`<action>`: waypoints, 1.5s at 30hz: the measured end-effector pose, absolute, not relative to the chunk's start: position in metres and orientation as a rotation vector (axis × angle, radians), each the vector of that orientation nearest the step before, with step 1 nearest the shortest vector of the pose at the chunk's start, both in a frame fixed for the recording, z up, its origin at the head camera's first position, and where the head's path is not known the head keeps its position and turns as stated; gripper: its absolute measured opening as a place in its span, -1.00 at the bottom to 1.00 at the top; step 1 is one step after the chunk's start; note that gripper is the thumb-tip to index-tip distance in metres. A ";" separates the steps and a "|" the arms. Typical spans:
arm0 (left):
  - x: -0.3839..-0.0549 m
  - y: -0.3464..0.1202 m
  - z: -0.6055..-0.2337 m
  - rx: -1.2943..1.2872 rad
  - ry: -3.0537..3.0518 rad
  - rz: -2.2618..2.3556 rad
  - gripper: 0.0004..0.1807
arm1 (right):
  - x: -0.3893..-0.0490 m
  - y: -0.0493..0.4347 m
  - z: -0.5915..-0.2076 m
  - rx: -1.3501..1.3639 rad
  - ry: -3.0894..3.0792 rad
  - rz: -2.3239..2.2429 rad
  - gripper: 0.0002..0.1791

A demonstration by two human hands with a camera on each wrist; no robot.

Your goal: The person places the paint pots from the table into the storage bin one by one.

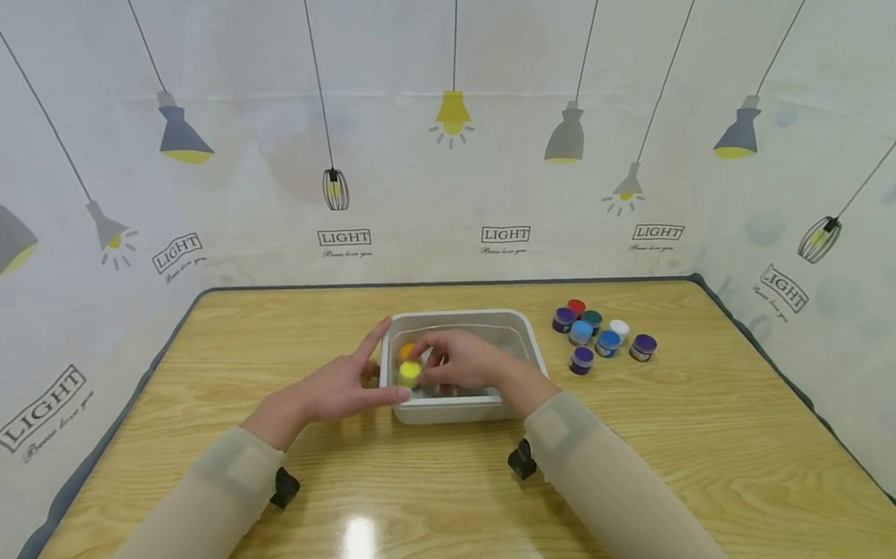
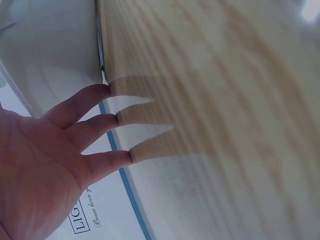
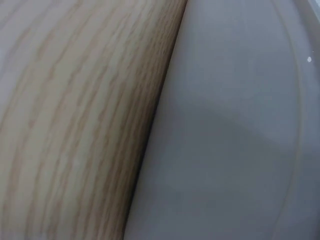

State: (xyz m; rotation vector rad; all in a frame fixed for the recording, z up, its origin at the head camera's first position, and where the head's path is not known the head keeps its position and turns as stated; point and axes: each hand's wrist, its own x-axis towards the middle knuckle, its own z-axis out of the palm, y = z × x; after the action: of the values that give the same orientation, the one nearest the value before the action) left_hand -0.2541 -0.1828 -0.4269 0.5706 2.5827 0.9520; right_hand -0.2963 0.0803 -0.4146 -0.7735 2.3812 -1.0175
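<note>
A white rectangular tray (image 1: 454, 411) stands on the table. Inside its left end are a yellow-lidded jar (image 1: 410, 373) and, behind that, an orange-topped jar (image 1: 407, 351) partly covered by fingers. My left hand (image 1: 340, 388) is at the tray's left side, thumb and index finger stretched along its rim. In the left wrist view, three of its fingers reach down straight and spread beside the tray. My right hand (image 1: 462, 360) is inside the tray with bent fingers, right beside the two jars. What lies under its fingers is mostly hidden; the right wrist view shows only tray and table.
Several small jars with purple, red, green, blue and white lids are grouped right of the tray, among them a blue-lidded jar (image 1: 608, 343) and a purple-lidded jar (image 1: 643, 348). Lamp-printed cloth (image 1: 402, 256) surrounds the wooden table (image 1: 427, 497) at the back and sides.
</note>
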 end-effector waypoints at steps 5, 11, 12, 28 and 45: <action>-0.253 -0.182 -0.427 0.573 2.584 0.965 0.32 | -0.297 0.083 -0.410 -0.780 2.417 -1.030 -0.67; -0.251 -0.181 -0.428 0.566 2.583 0.968 0.32 | -0.295 0.092 -0.403 -0.799 2.419 -1.128 -0.66; -0.251 -0.181 -0.428 0.563 2.583 0.966 0.32 | -0.294 0.094 -0.401 -0.799 2.429 -1.130 -0.66; -0.251 -0.183 -0.427 0.552 2.581 0.970 0.34 | -0.275 0.157 -0.368 -0.736 2.540 -1.180 -0.70; -0.251 -0.182 -0.427 0.555 2.592 0.949 0.33 | -0.245 0.262 -0.362 -0.567 2.726 -1.249 -0.71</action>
State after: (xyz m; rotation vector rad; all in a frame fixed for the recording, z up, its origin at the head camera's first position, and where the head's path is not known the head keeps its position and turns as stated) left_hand -0.2513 -0.1819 -0.4267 0.5551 2.5921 0.9494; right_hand -0.2445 0.2616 -0.3619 -0.5668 2.7258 -1.2491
